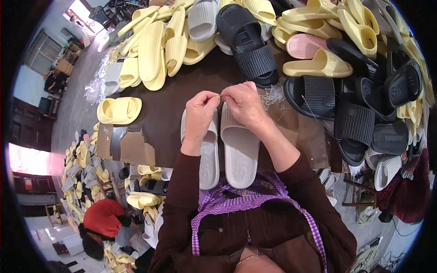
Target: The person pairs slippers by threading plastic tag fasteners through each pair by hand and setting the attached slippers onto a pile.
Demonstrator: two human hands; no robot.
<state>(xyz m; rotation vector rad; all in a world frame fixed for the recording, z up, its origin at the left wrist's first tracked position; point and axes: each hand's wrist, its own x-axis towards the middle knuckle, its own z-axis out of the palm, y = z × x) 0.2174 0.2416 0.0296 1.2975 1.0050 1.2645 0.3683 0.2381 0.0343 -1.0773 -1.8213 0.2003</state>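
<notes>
A pair of light grey slide sandals lies side by side at the table's near edge, toes away from me: the left slide and the right slide. Over their toe ends, my left hand and my right hand meet fingertip to fingertip. Both are closed in a pinch. Whatever is between the fingertips is too small to make out. My left hand partly covers the left slide's strap, and my right hand hides some of the other strap. Just beyond my right hand sits a bunch of thin white strands.
The brown table has a torn cover patch. A yellow slide pair lies left; piled yellow slides and black slides line the back and right. Lower left, a person in red bends beside heaped slides.
</notes>
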